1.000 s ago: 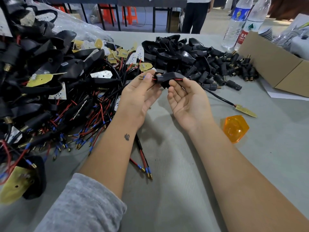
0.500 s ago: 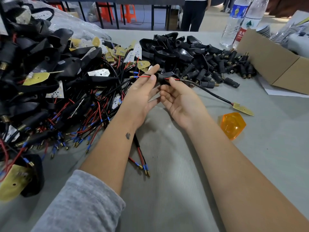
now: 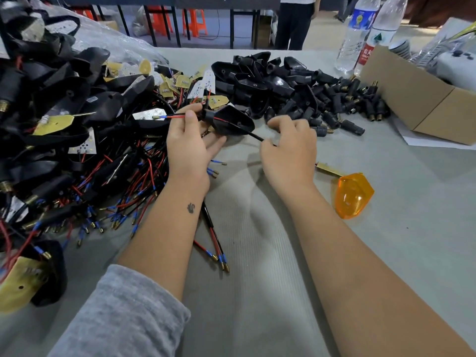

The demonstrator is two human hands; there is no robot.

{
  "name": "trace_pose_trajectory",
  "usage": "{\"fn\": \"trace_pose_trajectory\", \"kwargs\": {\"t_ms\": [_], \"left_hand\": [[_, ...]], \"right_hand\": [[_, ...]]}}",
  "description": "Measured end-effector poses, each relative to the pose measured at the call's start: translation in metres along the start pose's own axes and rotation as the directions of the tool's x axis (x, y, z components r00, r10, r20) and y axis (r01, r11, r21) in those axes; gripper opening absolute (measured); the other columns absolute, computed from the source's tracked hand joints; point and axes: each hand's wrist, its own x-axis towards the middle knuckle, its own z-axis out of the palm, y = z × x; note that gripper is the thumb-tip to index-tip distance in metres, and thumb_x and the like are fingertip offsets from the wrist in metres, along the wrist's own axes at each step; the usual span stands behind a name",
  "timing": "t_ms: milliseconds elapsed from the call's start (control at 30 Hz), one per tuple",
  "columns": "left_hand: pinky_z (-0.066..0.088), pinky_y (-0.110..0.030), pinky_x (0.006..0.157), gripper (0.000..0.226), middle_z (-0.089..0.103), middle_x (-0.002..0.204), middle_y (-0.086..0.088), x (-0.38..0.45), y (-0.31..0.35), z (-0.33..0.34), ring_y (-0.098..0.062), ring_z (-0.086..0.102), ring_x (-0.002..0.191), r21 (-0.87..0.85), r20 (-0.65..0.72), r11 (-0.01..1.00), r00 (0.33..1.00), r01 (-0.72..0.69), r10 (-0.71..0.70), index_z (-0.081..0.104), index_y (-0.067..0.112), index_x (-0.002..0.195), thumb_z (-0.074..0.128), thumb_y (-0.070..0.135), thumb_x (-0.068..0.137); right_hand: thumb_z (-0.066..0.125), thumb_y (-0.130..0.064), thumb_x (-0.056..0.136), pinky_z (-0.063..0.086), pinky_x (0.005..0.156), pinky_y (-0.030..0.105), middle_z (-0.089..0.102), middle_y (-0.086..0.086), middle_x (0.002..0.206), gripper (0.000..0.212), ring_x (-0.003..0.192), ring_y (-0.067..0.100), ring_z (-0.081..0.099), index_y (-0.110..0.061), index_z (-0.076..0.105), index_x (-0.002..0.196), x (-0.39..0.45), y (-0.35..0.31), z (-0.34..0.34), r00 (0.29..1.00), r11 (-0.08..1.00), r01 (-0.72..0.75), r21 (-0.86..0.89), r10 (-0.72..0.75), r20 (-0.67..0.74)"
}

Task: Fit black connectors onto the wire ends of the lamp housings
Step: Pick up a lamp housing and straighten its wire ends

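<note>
Left hand (image 3: 189, 148) grips glossy black teardrop housing (image 3: 229, 121); right hand (image 3: 289, 148) pinches sheathed wire (image 3: 256, 137).

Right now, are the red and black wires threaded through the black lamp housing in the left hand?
Yes: wires exit the neck of the housing, held by left hand.

Orange lens (image 3: 354, 195), cardboard box (image 3: 422, 99), two bottles (image 3: 360, 34).

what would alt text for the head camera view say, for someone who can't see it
A person's left hand holds a black lamp housing and its red and black wires above a grey table, while the right hand grips the black cable trailing from it. Piles of black parts lie beyond; an orange lens sits at right.
</note>
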Motion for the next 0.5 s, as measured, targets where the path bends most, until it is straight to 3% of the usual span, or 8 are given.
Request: {"fn": "trace_pose_trajectory", "kwargs": {"t_ms": [67, 167, 333, 500], "left_hand": [[0.059, -0.029, 0.073, 0.026, 0.068, 0.115, -0.014, 0.0003, 0.001, -0.0004, -0.022, 0.073, 0.091, 0.003, -0.016, 0.999, 0.999, -0.034, 0.034, 0.058, 0.023, 0.099, 0.033, 0.026, 0.106], [0.059, -0.031, 0.075, 0.025, 0.066, 0.119, -0.015, 0.0, 0.0024, -0.0005, -0.023, 0.073, 0.092, -0.005, -0.032, 0.999, 0.998, -0.05, 0.05, 0.058, 0.022, 0.099, 0.033, 0.026, 0.106], [0.059, -0.032, 0.077, 0.027, 0.069, 0.114, -0.012, -0.0003, 0.0029, -0.0001, -0.021, 0.072, 0.096, 0.02, -0.046, 0.997, 0.996, -0.077, 0.078, 0.056, 0.022, 0.101, 0.03, 0.029, 0.107], [0.059, -0.036, 0.084, 0.033, 0.072, 0.109, -0.01, 0.0002, 0.0024, -0.0003, -0.02, 0.072, 0.097, 0.0, -0.01, 0.999, 0.999, -0.043, 0.043, 0.058, 0.023, 0.101, 0.029, 0.037, 0.106]], "right_hand": [[0.051, -0.019, 0.089, 0.03, 0.09, 0.034, 0.049, 0.004, 0.12, 0.034, 0.117, 0.027, 0.038, -0.02, 0.057, 0.122, -0.0005, 0.0041, 0.0004, 0.993, 0.984, -0.045, -0.173, 0.064, 0.104], [0.048, -0.016, 0.092, 0.026, 0.082, 0.037, 0.054, 0.009, 0.112, 0.023, 0.109, 0.031, 0.042, -0.015, 0.063, 0.109, -0.0016, 0.0045, 0.0004, 0.99, 0.947, -0.033, -0.32, 0.074, 0.116], [0.043, -0.015, 0.099, 0.024, 0.076, 0.036, 0.059, 0.001, 0.088, 0.022, 0.099, 0.028, 0.051, -0.022, 0.063, 0.103, -0.0003, 0.0024, 0.0001, 0.999, 0.951, 0.03, -0.307, -0.017, 0.043], [0.042, -0.021, 0.101, 0.022, 0.074, 0.035, 0.065, 0.003, 0.095, 0.028, 0.099, 0.028, 0.05, -0.028, 0.066, 0.113, -0.0007, 0.0027, 0.0022, 0.989, 0.934, 0.136, -0.33, -0.145, -0.002]]}}
